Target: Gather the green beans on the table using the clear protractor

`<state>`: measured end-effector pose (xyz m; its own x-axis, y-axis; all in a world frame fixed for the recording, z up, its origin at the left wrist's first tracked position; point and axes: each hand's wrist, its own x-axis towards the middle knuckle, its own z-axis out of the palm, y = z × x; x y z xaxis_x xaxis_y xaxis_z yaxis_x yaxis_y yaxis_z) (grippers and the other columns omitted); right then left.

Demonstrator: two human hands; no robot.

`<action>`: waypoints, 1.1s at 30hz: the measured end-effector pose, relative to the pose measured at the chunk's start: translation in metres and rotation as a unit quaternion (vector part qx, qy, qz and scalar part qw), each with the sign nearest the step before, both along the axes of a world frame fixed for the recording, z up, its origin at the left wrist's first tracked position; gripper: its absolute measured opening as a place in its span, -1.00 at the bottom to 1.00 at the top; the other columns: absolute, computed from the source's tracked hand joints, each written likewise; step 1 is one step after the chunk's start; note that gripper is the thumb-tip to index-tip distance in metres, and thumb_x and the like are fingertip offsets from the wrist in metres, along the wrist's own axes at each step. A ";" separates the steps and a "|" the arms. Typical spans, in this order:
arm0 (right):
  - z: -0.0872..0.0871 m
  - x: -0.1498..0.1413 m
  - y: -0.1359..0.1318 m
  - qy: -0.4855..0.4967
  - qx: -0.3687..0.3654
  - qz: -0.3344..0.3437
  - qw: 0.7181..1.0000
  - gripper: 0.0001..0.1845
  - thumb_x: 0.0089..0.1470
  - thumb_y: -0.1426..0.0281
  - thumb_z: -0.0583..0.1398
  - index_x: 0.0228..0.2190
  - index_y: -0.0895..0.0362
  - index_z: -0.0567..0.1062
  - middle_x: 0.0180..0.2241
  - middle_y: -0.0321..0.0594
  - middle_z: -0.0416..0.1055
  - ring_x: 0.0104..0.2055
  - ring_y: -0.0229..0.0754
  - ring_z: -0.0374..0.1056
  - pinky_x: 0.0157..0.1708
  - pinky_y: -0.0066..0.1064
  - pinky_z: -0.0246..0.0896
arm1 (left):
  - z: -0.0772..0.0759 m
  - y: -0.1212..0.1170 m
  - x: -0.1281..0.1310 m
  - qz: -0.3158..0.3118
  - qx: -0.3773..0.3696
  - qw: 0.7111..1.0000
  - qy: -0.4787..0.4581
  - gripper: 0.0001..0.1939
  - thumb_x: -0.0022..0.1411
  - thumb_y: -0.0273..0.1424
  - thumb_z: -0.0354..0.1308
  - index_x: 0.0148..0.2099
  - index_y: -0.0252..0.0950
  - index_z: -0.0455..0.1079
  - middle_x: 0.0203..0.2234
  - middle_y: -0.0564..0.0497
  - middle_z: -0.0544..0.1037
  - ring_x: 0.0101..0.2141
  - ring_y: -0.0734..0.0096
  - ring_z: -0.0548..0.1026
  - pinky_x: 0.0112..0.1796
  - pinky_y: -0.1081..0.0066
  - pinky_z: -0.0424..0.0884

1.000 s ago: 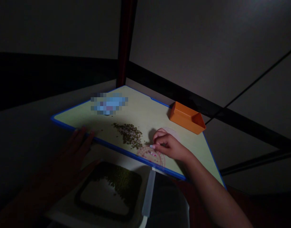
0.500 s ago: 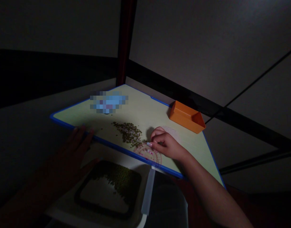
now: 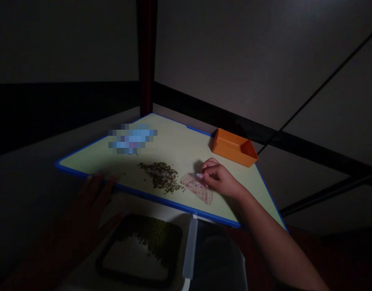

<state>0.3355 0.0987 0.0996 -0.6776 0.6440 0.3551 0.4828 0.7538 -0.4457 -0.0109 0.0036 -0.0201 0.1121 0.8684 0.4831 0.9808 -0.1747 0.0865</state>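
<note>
Dim grey walls (image 3: pixel 249 60) meet at a dark red post (image 3: pixel 146 60), and before them lies a pale board (image 3: pixel 180 145) with blue edges, lit more strongly than the rest. On its middle part is a loose heap of grains (image 3: pixel 161 176), dark and greenish, with several single grains apart from it. Just to the right of this heap, the right hand (image 3: pixel 219 178) is bent with its fingers curled inward; thumb and finger seem to pinch a clear protractor (image 3: pixel 201 192) with pink marks, which is over the board near the front edge. The left hand (image 3: pixel 98 198) is in deep shadow, its fingers spread and holding nothing that I can see; the fingertips are at the board's front edge, and the thumb reaches toward the box (image 3: pixel 128 254) below, but whether it touches, I cannot tell.

As I judge, the work is only partly done: one portion of grains lies on the board, while many more lie in the box, mostly at its far and right sides. The heap is uneven and not divided. At the right far side stands an orange tray (image 3: pixel 231 155); at the left far side, a blurred blue thing (image 3: pixel 133 139).
</note>
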 end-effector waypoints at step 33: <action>-0.001 0.006 0.003 -0.006 -0.043 0.077 0.996 -0.58 0.11 0.22 0.15 -0.67 0.20 0.43 -0.49 -0.24 0.30 -0.28 -0.26 0.20 -0.16 -0.36 0.06 | 0.017 -0.001 0.008 0.005 -0.031 0.999 0.016 -0.15 0.07 0.01 -0.12 0.27 -0.40 -0.18 0.29 -0.38 -0.08 0.29 -0.02 -0.18 0.14 -0.04 0.17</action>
<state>0.3419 0.1013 0.0990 -0.7747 0.5598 0.2940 0.3706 0.7788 -0.5061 -0.0031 0.0021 -0.0028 0.1175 0.8980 0.4241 0.9850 -0.1599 0.0656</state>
